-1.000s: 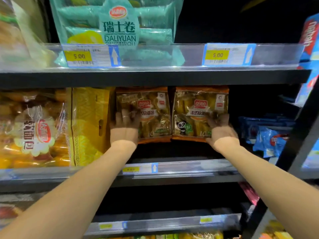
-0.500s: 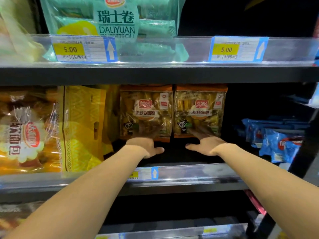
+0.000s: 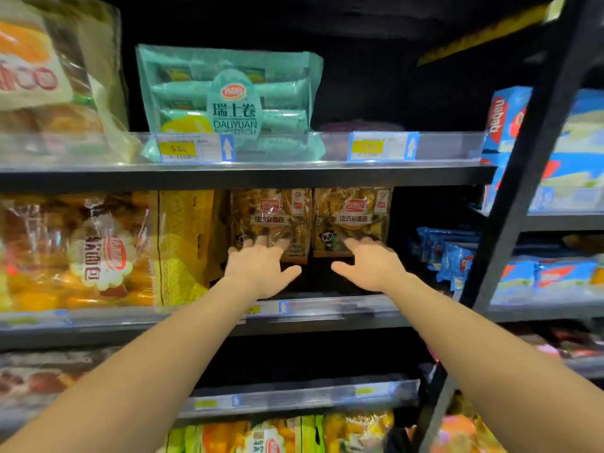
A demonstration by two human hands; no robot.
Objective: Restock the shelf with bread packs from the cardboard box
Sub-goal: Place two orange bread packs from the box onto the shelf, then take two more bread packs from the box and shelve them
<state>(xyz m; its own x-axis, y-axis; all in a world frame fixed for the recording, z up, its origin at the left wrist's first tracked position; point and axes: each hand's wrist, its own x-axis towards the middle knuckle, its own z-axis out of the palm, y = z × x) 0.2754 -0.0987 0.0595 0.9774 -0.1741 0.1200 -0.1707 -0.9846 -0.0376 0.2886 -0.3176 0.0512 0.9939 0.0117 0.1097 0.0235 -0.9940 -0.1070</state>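
Two brown bread packs stand upright side by side at the back of the middle shelf [image 3: 327, 313]: the left pack [image 3: 271, 217] and the right pack [image 3: 354, 214]. My left hand [image 3: 260, 268] is spread flat, its fingertips on the lower edge of the left pack. My right hand [image 3: 369, 263] is also spread, fingertips touching the bottom of the right pack. Neither hand grips anything. The cardboard box is out of view.
A yellow bag [image 3: 186, 246] and large orange bread packs [image 3: 75, 253] fill the shelf to the left. A green Daliyuan pack [image 3: 228, 103] sits on the shelf above. Blue snack packs [image 3: 457, 253] lie right, behind a black upright post [image 3: 523, 174]. More packs fill the lower shelf.
Both hands let go of the two packs, dropped below them, and have now come up with spread fingers to touch their lower edges. The view tilted so that more of the top shelf shows.
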